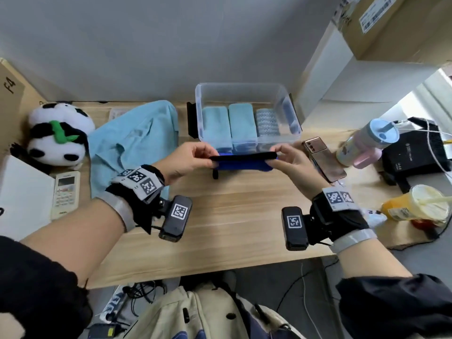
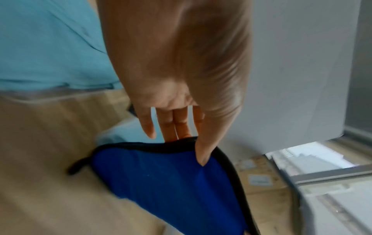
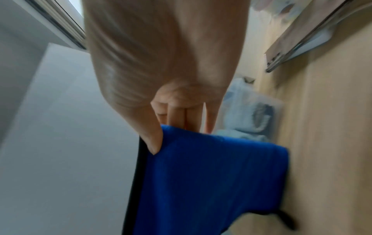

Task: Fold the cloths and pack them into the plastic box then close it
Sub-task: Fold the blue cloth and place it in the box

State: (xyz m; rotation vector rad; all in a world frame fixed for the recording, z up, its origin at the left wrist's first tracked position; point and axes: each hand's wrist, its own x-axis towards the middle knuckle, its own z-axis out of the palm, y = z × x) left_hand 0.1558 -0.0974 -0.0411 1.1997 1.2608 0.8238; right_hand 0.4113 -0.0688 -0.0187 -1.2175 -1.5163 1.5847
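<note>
A dark blue cloth [image 1: 244, 164] with a black border hangs folded just above the table, in front of the clear plastic box [image 1: 291, 129]. My left hand [image 1: 195, 157] pinches its left top corner, thumb over the blue cloth [image 2: 171, 179] in the left wrist view. My right hand [image 1: 287, 159] pinches the right top corner; the thumb presses the blue cloth [image 3: 211, 174] in the right wrist view. Inside the box lie two folded light blue cloths [image 1: 216, 127] and a knitted grey-blue one [image 1: 267, 122]. The box has no lid on it.
A large light blue garment [image 1: 132, 143] lies spread left of the box. A panda plush [image 1: 57, 135] and remote control [image 1: 65, 194] sit at far left. A phone [image 1: 324, 160], tumbler [image 1: 367, 143], black device [image 1: 415, 155] and orange drink cup [image 1: 420, 206] crowd the right.
</note>
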